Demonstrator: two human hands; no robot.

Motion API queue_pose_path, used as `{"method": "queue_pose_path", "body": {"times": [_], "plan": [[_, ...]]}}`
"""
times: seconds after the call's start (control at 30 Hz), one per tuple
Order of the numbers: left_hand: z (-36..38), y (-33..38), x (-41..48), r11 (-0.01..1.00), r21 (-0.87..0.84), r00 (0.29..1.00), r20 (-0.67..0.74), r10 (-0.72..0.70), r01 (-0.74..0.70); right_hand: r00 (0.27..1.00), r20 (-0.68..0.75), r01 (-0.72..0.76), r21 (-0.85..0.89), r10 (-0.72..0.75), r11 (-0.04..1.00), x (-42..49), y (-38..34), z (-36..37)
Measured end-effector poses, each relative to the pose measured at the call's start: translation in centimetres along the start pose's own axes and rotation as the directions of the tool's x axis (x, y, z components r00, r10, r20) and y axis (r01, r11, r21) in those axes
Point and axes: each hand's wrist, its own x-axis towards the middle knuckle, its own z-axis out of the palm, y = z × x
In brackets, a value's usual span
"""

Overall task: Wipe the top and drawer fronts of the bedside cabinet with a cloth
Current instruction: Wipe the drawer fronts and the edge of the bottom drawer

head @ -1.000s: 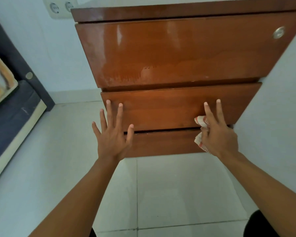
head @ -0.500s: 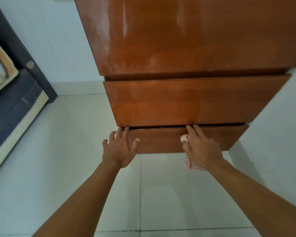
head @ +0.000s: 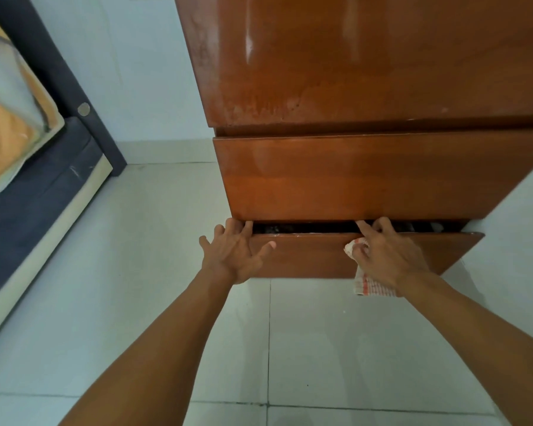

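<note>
The glossy brown bedside cabinet fills the upper right, with its middle drawer front below the large top front. The bottom drawer stands pulled out a little, showing a dark gap above its top edge. My left hand grips that drawer's top left edge, fingers hooked into the gap. My right hand has two fingers hooked over the top edge further right and holds a white cloth with red stripes against the drawer front. The cabinet's top is out of view.
A bed with a dark frame and an orange and white cover stands at the left. Pale floor tiles lie below the cabinet. A white wall meets the cabinet's right side.
Both hands dropped from the middle drawer front to the bottom drawer's top edge. The bottom drawer has come out slightly, opening a dark gap. My view has moved closer and lower.
</note>
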Motion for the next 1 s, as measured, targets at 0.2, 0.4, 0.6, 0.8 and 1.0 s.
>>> {"method": "queue_pose_path", "body": {"times": [0.2,0.4,0.6,0.8,1.0], "plan": [[-0.8,-0.4,0.0,1.0,0.002,0.998,0.05,0.027,-0.027,0.989,0.149,-0.026,0.033,0.021,0.999,0.1,-0.3,-2.2],[-0.7,-1.7,-0.4,0.987,-0.157,0.999,-0.019,0.028,-0.031,0.973,-0.22,0.147,0.344,-0.073,0.927,-1.1,-5.1,-4.8],[-0.1,-2.8,-0.7,0.963,-0.268,0.999,-0.02,0.026,-0.03,0.774,-0.512,0.477,0.084,-0.373,0.875,1.1,-13.8,-1.3],[-0.4,-3.8,-0.9,0.963,-0.263,0.998,0.004,0.064,-0.06,0.885,-0.238,0.423,0.058,-0.399,0.904,1.1,-15.8,6.0],[0.0,-3.2,-0.9,0.983,-0.154,0.995,-0.039,0.092,-0.096,0.883,-0.249,0.374,-0.14,-0.398,0.917,1.7,-14.9,6.3]]}}
